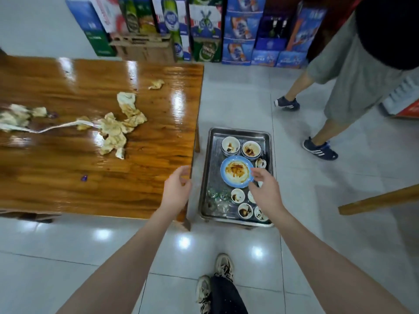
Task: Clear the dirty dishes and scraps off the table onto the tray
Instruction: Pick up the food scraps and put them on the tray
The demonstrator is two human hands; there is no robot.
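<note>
Near frame centre the left hand (178, 189) hangs loosely curled and empty over the table (136, 189) corner. The right hand (264, 186), fingers relaxed, hovers by the blue plate (235, 175) on the tray (238, 131); soiled napkins (120, 128) lie centre-left on the table

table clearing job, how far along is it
Done: the round blue plate, small stained white bowls and clear glasses sit in the rectangular steel tray. In hand: nothing; the left hand and right hand are empty, the right over the plate's edge. Left: crumpled stained paper napkins lie on the glossy wooden table.
</note>
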